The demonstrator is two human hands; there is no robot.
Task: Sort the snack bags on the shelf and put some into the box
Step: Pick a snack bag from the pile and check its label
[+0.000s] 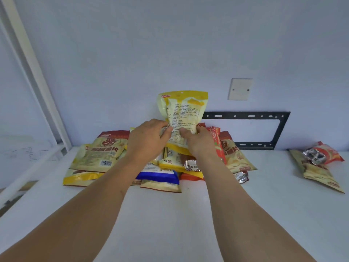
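Across the lower half of the frame, the white shelf (170, 224) carries the main snack pile (105, 157) at centre, against the wall, likely gathered there for sorting. A smaller group (319, 167) lies well apart at right, plausibly bags already sorted. Above the pile's centre, the yellow bag (182, 114) stands upright, long axis vertical, sealed top edge up, printed back facing the camera, probably for reading. The left hand (149, 137) and right hand (198, 140) both pinch its lower edge. No box is visible.
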